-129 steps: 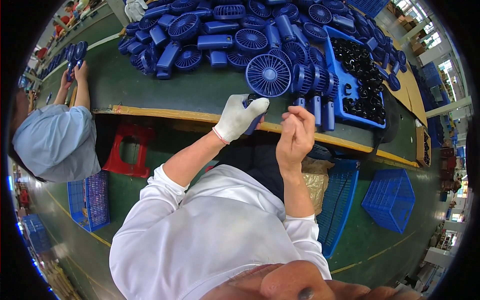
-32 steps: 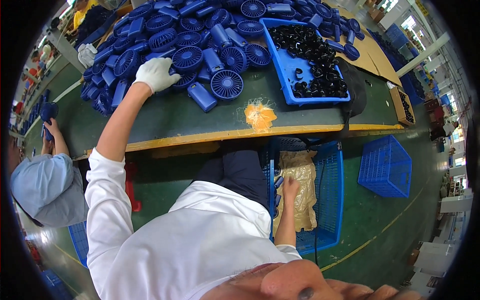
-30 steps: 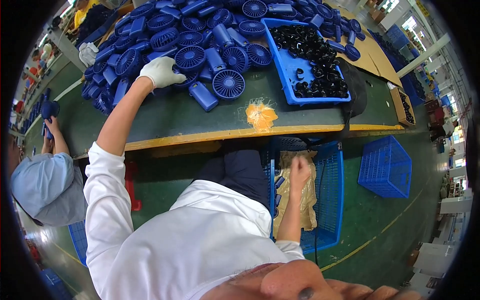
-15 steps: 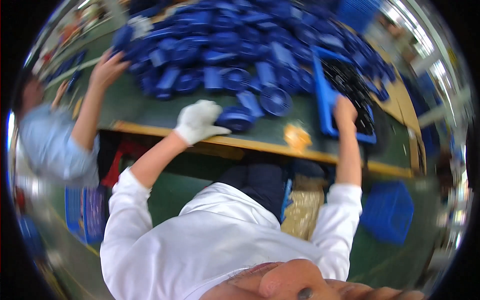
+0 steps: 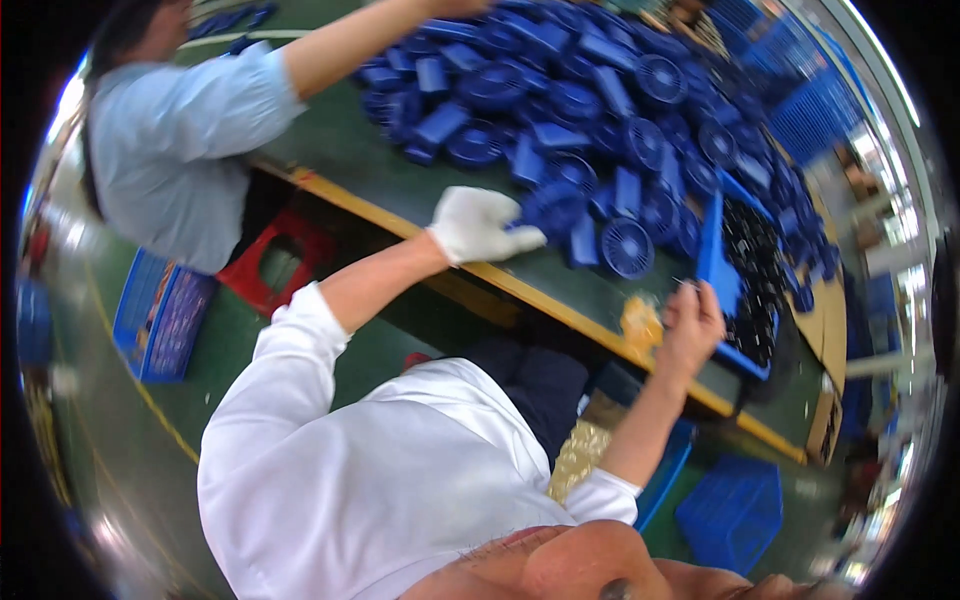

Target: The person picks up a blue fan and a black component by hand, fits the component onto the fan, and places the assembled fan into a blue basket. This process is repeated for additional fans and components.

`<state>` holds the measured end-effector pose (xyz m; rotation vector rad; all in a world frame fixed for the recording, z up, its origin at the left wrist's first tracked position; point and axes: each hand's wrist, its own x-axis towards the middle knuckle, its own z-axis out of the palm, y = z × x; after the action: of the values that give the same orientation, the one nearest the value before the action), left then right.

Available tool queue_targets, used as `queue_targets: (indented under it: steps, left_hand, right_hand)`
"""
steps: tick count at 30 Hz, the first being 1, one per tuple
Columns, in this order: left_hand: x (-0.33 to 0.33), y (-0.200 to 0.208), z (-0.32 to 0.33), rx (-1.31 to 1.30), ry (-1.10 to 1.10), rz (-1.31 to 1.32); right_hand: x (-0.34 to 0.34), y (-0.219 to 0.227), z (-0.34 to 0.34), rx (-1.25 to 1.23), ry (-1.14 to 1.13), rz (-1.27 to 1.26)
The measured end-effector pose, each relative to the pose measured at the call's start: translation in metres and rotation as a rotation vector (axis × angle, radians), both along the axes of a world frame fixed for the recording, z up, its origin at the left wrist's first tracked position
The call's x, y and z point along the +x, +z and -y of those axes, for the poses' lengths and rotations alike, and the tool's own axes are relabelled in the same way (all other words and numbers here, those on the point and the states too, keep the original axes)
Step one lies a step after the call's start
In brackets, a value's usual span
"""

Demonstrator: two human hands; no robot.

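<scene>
My left hand [image 5: 478,226], in a white glove, is closed on a blue plastic fan housing [image 5: 553,208] at the near edge of a large pile of such housings [image 5: 540,95]. They have round, slotted heads and flat handles. My bare right hand [image 5: 692,325] is raised over the table's front side, its thumb and fingers pinched together. Something small and dark shows at its fingertips, too small to make out. Beside it stands a blue tray [image 5: 712,245] with many small black parts [image 5: 750,270]. A yellow-orange translucent lump [image 5: 641,322] lies left of my right hand.
At the left a co-worker in a light blue shirt [image 5: 190,130] reaches an arm over the pile. A red stool [image 5: 275,262] and a blue crate [image 5: 160,318] stand on the floor there. Another blue crate [image 5: 735,515] is at lower right; stacked blue baskets [image 5: 810,100] rise beyond the pile.
My right hand has come out of the black parts' tray, fingers pinched. My left hand has taken hold of a housing. The view has turned, and the co-worker's arm now reaches farther over the pile.
</scene>
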<state>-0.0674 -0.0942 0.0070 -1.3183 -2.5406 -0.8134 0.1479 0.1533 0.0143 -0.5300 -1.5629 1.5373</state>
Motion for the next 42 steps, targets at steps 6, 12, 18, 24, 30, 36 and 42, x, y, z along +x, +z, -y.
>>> queue_targets:
  steps: [6, 12, 18, 24, 30, 36, 42]
  left_hand:
    - [0.014, -0.029, -0.031, 0.770, -0.202, 1.151]
    - [0.058, -0.018, -0.039, 0.694, -0.339, 0.939]
    - [0.068, -0.003, -0.040, 0.390, -0.271, 0.824]
    - [0.070, -0.001, -0.038, 0.281, -0.228, 0.722]
    - [0.079, -0.005, -0.039, 0.355, -0.490, 0.852]
    - [0.123, -0.014, -0.045, 0.421, -0.399, 1.304]
    - [0.086, -0.008, -0.059, 0.366, -0.503, 0.033]
  right_hand:
    - [-0.026, -0.009, 0.100, -0.195, 0.032, -0.243]
    - [-0.037, -0.005, 0.136, -0.280, 0.179, -0.292]
    - [-0.040, -0.028, 0.129, -0.229, 0.144, -0.180]
    - [-0.044, -0.041, 0.124, -0.230, 0.105, -0.116]
    - [-0.030, -0.041, 0.120, -0.568, 0.403, 0.028]
    - [0.005, -0.016, 0.128, -0.253, 0.126, 0.076]
    - [0.073, -0.059, 0.106, 0.651, -0.493, 0.124]
